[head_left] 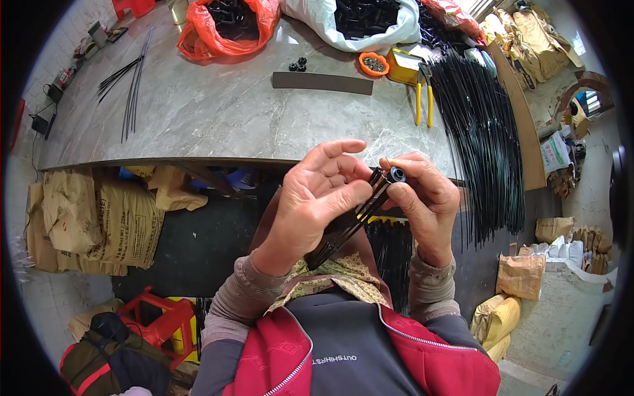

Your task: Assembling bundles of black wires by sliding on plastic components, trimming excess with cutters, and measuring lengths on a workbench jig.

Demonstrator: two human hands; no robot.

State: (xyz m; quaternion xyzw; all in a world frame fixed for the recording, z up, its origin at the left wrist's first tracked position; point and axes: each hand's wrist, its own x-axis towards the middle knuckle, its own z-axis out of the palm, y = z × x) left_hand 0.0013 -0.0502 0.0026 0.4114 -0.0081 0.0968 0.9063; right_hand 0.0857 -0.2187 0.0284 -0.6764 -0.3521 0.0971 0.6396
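Note:
My left hand (307, 201) is closed round a bundle of thin black rods (330, 249) in front of my chest, at the table's near edge. The rods slant down toward my lap, and their upper ends come out between thumb and fingers. Thumb and fingers of my right hand (428, 198) pinch a small black round fitting (395, 175) with a hollow middle at the top of the bundle. Whether the rods are fixed to the fitting cannot be seen. The left hand's fingertips come close to it.
On the grey marbled table (218, 99) lie yellow-handled pliers (424, 99), a dark flat strip (322, 83) and an orange dish (374, 64) of small metal parts. A red bag (191, 39) and a white bag (307, 16) hold black pieces. Many long black rods (482, 145) hang over the right edge.

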